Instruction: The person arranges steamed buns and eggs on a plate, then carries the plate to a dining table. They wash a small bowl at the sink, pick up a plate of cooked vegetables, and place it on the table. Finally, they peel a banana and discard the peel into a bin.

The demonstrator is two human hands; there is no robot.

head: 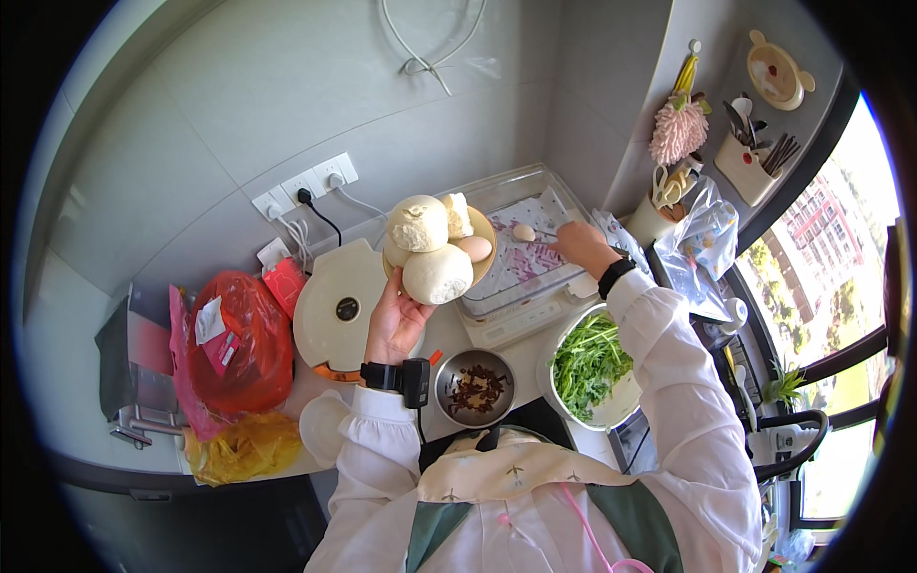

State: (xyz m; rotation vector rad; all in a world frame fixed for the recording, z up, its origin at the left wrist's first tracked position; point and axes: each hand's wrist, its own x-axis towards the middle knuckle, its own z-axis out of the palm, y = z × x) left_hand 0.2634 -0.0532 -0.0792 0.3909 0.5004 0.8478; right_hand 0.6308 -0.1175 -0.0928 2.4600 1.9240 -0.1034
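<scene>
My left hand (401, 315) holds up a yellowish bowl (486, 225) heaped with steamed buns (438, 274) and a brown egg (474, 248). To its right, my right hand (584, 246) grips what look like thin tongs or chopsticks (543, 234); a small pale round piece (524, 233) is at their tip. That piece is over a clear steamer tray (501, 304) lined with perforated paper (534, 268), which is stained pink. Whether the piece touches the paper I cannot tell. The tray rests on a white appliance base (519, 324).
Near me stand a metal bowl of dark dried pieces (476, 387) and a white pot (623, 412) of leafy greens (591, 362). A round cream appliance (337, 286), red plastic bag (240, 344) and yellow bag (247, 448) lie left. A utensil holder (648, 218) stands right.
</scene>
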